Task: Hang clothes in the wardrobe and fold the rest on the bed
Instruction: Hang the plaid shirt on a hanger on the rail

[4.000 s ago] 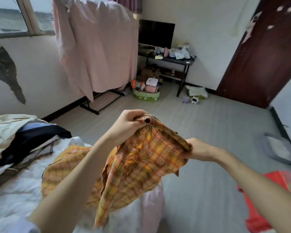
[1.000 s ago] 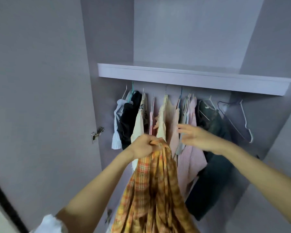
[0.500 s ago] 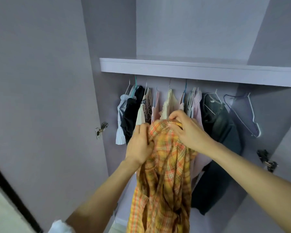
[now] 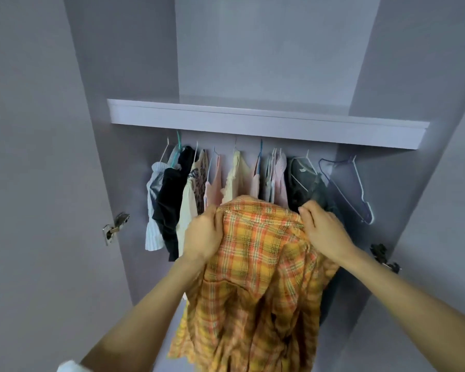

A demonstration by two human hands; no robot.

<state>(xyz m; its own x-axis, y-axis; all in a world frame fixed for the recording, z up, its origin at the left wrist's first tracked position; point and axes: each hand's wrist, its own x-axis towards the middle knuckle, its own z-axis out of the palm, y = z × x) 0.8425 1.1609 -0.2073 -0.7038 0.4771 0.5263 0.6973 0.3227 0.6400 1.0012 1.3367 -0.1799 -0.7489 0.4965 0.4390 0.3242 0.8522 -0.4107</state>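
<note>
Gripping plaid shirt [image 4: 255, 264] below wardrobe shelf [image 4: 266, 123], both hands [image 4: 203, 234] [image 4: 324, 232] clamped on collar (no hanger visible inside): risks slipping, bunching.

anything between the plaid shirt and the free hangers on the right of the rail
Nothing solid. The orange plaid shirt, gripped by both hands, sits in front of the hung clothes; the empty wire hangers hang to its right, just past a dark green garment.

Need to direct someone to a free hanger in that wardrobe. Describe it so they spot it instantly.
Look under the wardrobe shelf, along the row of hung clothes. At the far right end, past the dark green garment, hang bare wire hangers. Unlike every neighbour, they carry no clothing.
</note>
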